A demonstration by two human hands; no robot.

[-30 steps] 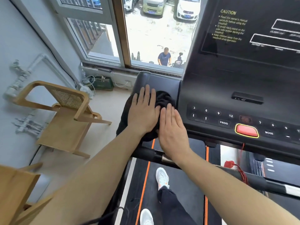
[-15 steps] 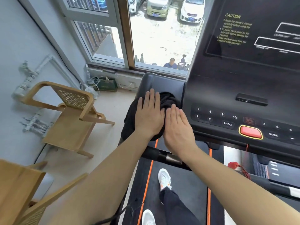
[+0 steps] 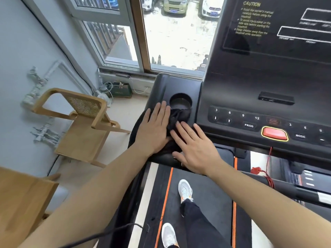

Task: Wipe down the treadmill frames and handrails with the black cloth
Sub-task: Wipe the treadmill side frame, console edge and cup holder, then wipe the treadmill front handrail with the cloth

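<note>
The glossy black plastic side tray (image 3: 179, 85) of the treadmill console sits below a window (image 3: 172, 42), with pale floor (image 3: 133, 108) to its left. On its near part lies the crumpled black cloth (image 3: 179, 116), its far fold lapping the round cup holder's (image 3: 180, 102) rim and its left part draped over the tray's left edge. The left hand (image 3: 154, 130) and right hand (image 3: 196, 150) press it side by side, fingers straight. A wooden cane-backed chair (image 3: 84, 120) stands well left. Palms hide the cloth's middle; the console's right end is cut off.
</note>
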